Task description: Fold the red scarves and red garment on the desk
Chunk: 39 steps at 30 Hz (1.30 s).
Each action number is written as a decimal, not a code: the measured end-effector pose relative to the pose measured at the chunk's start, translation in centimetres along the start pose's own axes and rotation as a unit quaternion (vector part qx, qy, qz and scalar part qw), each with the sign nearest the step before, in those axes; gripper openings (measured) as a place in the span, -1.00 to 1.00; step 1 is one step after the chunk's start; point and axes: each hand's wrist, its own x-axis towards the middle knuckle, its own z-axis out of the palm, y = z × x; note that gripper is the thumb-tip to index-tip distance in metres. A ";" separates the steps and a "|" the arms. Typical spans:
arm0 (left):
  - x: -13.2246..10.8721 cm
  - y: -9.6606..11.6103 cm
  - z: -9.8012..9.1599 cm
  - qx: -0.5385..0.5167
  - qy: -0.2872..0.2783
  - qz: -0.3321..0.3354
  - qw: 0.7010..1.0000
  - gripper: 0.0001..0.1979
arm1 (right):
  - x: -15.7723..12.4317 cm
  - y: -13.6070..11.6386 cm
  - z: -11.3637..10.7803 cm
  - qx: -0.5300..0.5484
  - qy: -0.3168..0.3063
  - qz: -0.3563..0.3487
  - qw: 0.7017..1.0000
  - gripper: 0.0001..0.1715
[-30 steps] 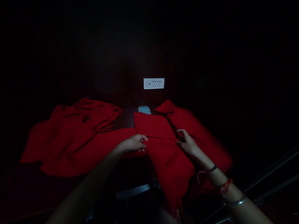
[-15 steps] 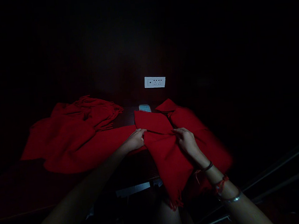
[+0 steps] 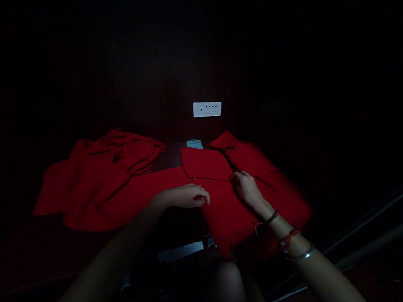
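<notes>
A red fringed scarf [image 3: 225,215] lies folded in front of me, with a short flap [image 3: 206,162] turned at its far end. My right hand [image 3: 248,189] is closed on the scarf's right edge, near the end of the fold line. Over the scarf's left edge rests my left hand [image 3: 188,196], palm down. Its fingers are loosely bent and touch the cloth, with no clear grip. The near end of the scarf hangs past the table edge toward my knee.
Crumpled red fringed cloth [image 3: 100,175] is heaped at left. More folded red cloth [image 3: 275,177] lies at right. A small pale item [image 3: 194,144] sits by the dark wall, below a white socket panel [image 3: 207,108]. My knee [image 3: 230,281] is under the table edge. Surroundings are very dark.
My left hand has let go of the fold and moved down and slightly right along the scarf's edge. The right hand stays near the fold's end. The hanging fringed end has drawn up.
</notes>
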 end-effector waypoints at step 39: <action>0.4 -1.3 1.2 0.175 0.055 -0.139 0.973 -0.65 | -0.9 1.4 -1.2 0.028 0.019 -0.066 0.997 -0.64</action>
